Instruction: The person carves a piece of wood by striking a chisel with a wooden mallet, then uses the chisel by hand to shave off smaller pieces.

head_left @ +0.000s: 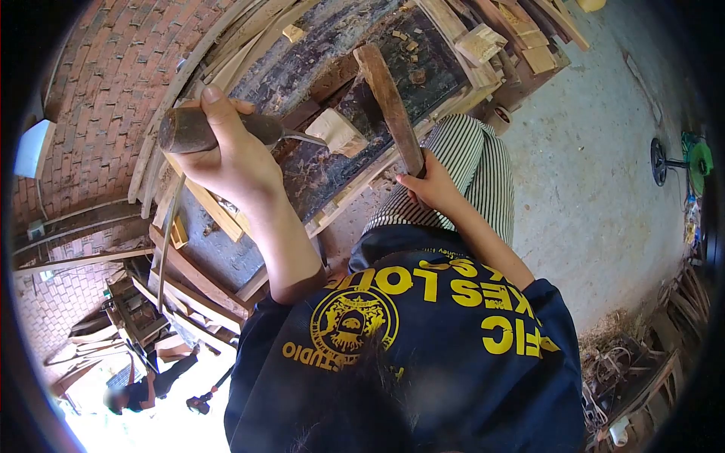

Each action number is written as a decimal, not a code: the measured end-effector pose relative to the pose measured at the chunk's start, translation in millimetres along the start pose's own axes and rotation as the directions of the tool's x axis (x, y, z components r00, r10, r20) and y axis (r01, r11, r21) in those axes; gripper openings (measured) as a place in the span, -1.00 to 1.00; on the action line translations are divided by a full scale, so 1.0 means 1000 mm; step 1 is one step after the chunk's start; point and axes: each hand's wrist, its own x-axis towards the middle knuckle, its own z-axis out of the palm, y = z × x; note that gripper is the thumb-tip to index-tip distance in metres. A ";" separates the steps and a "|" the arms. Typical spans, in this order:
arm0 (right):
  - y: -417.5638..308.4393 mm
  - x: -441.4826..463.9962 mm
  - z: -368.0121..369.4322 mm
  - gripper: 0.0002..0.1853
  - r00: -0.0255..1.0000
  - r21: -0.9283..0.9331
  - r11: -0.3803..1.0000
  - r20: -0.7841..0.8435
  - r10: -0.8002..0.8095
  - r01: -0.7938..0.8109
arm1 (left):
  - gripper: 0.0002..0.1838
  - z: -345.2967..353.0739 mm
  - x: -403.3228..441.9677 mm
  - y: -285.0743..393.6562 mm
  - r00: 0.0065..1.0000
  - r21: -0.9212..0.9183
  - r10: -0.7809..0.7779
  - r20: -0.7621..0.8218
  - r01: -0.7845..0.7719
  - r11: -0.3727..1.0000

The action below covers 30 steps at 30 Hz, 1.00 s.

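My left hand [242, 155] is closed around the dark wooden handle of a chisel [185, 130], thumb laid along it. The metal blade points right, its tip at a pale wood block [340, 133] on the dark workbench top [302, 185]; I cannot tell whether they touch. In my right hand [434, 181], the lower end of a thick wooden stick [391, 106] is gripped. It slants up and left past the block's right side, and a dark shape beside its upper part is unclear.
Wood strips [215, 211] and chips surround the bench top. Another wood block [480, 44] sits at its far right corner. Right of my striped legs stretches a concrete floor [581, 196] with a green fan [698, 164]. Another person [143, 389] is at lower left, near stacked timber.
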 end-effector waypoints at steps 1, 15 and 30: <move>0.001 0.001 0.000 -0.43 1.000 0.012 1.000 -0.020 -0.010 0.010 | -0.79 0.001 0.000 0.000 1.000 0.005 -0.010 -0.005 0.010 1.000; -0.028 -0.001 -0.002 -0.52 0.962 -0.542 0.840 -0.210 -0.173 0.033 | -0.69 0.012 -0.001 -0.016 0.989 -0.166 -0.009 0.146 0.033 0.986; -0.307 -0.075 0.008 -0.38 0.467 -0.359 0.316 0.502 -0.728 0.878 | -0.72 0.016 0.002 -0.017 0.994 -0.182 -0.072 0.080 0.085 0.979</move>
